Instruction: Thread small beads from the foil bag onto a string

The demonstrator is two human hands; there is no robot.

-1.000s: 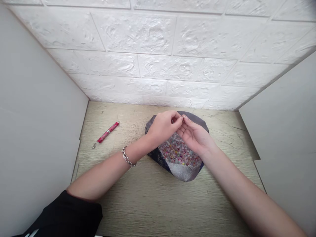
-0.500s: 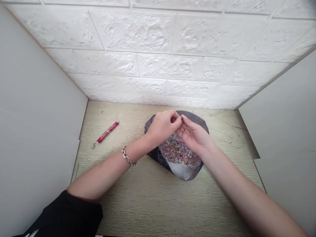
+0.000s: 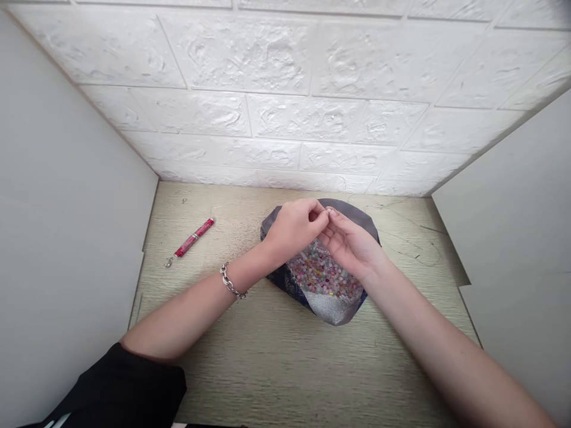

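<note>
My left hand (image 3: 297, 229) reaches over the bead pouch with its thumb and forefinger pinched together. Its fingertips meet those of my right hand (image 3: 352, 244), which lies palm up with thumb and forefinger closed and the other fingers loosely curled. A tiny pale spot shows where the fingertips touch; whether it is a bead or a nail I cannot tell. Beneath both hands lies an opened grey and dark blue fabric pouch (image 3: 330, 309), filled with many small coloured beads (image 3: 323, 273). The hands hide part of the beads.
On the left of the table (image 3: 285, 368) lies a red beaded strip (image 3: 195, 238) with silver ends and a clasp. A tiny metal piece (image 3: 184, 201) rests behind it. Thin thread (image 3: 414, 255) trails at right. A white brick-pattern wall (image 3: 281, 116) and side panels enclose the table.
Both hands stay almost still over the pouch, fingertips together. Only a very slight shift of the fingertips and the view shows.
</note>
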